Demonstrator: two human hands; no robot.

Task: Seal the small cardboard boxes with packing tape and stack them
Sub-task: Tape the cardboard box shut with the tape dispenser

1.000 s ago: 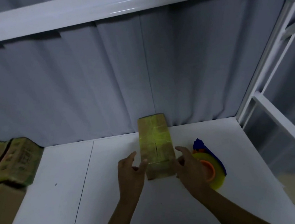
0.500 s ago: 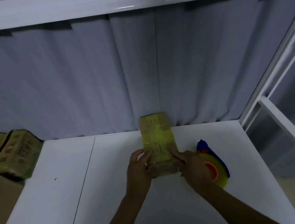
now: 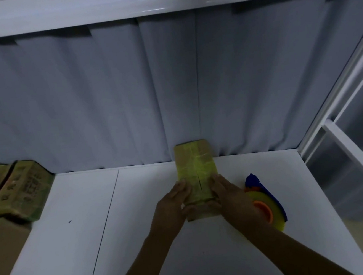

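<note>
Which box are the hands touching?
The yellow-taped box in the middle of the table, beside the tape dispenser. The left hand and right hand press on its top. The other boxes sit piled at the table's left edge, untouched.

tape dispenser (image 3: pixel 266 204) right of box (image 3: pixel 195 167).

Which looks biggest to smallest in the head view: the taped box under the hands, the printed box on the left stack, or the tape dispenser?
1. Taped box and printed box: about alike, not rankable.
2. Tape dispenser: smallest, partly hidden behind the right hand.
</note>
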